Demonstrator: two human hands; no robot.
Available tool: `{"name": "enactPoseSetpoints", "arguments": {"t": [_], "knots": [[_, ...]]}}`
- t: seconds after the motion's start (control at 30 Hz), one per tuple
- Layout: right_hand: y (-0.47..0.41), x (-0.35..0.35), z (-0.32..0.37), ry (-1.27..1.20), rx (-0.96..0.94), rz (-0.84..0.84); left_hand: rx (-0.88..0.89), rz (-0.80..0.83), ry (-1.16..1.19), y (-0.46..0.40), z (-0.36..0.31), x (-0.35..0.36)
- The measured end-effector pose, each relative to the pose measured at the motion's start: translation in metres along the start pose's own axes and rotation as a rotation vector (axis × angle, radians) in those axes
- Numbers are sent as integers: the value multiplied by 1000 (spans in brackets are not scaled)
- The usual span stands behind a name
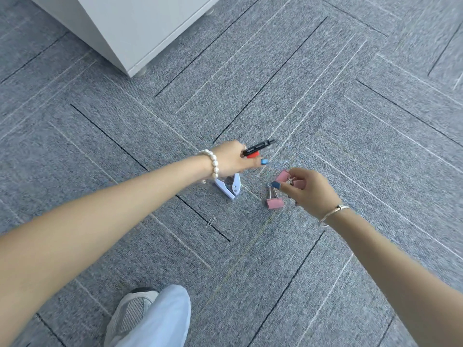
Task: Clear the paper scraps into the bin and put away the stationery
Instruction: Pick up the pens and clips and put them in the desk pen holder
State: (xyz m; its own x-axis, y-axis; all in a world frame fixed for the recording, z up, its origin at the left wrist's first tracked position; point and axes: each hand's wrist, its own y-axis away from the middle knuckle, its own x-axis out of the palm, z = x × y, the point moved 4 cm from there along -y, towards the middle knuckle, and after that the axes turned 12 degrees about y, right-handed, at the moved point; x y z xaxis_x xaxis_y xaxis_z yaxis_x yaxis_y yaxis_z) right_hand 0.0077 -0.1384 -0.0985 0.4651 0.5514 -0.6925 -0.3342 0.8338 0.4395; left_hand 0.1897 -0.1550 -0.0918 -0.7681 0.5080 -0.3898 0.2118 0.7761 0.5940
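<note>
Carpet (325, 121) lies broad beyond left hand (231, 159) gripping pens (258, 147), right hand (309, 187) pinching clips (283, 176).

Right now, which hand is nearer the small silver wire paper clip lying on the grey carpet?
Left. The left hand, gripping pens, hovers just beyond the paper clip; the right hand, pinching pink binder clips, is farther off to its right.

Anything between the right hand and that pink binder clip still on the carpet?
Nothing visible. The pink binder clip lies on open carpet, just below and left of the right hand, which already pinches other pink clips. The hole punch sits further left, out of the path.
</note>
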Motion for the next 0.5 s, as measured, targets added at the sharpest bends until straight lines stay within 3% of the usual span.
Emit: {"name": "enactPoseSetpoints", "arguments": {"t": [0.07, 0.13, 0.3, 0.5], "knots": [[6, 0, -3, 169, -53, -84, -6, -97, -62, 7, 7, -12], [12, 10, -4, 287, -81, -46, -21, -166, -106, 20, 15, -19], [14, 39, -17, 516, -102, 15, -96, -172, -180, 54, 51, -5], [12, 41, -21, 586, -130, -4, -191, -181, -231, 69, 90, 12]]}}
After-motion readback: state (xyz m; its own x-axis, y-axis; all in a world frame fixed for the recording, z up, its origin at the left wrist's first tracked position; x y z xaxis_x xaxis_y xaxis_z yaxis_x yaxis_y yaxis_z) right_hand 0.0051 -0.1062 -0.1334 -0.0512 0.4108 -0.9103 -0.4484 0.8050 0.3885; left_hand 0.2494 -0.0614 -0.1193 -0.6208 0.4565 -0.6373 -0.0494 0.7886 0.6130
